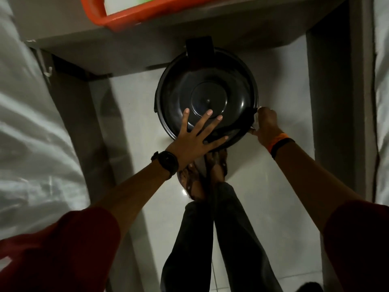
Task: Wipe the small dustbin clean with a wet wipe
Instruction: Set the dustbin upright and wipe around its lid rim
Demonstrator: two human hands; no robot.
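**Dustbin wipe-down: side wall pass at the rim**

Dustbin, small, round and black, stands on the pale tiled floor at the 12 o'clock position ahead of the person, partly tucked beneath a grey table; its domed lid, moulded in concentric rings with a small central pip, is glossy and smooth, most likely hard plastic; a flat black hinge tab rises at the bin's 12 o'clock edge.

Left hand lies flat on the lid at about 7 o'clock, fingers spread wide, gripping nothing, and appears to brace the bin; right hand is curled closed against the rim at about 4 o'clock, pinching a wet wipe, of which only small white scraps show between the fingers.

Procedure for the step in hand, judged from this position: maintain downward pressure with the flat palm so the light bin does not slide or tip on the slick tile; draw the wipe around the rim and wall in overlapping arcs; press into the groove under the lid lip, where grime would collect; refold the wipe to a clean face once soiled.

Surroundings: an orange plastic tray sits on the table at 11 o'clock; white sheeting, crumpled and soft-looking, hangs at 9 o'clock; lighting is dim, so residue on the black surface cannot be assessed.
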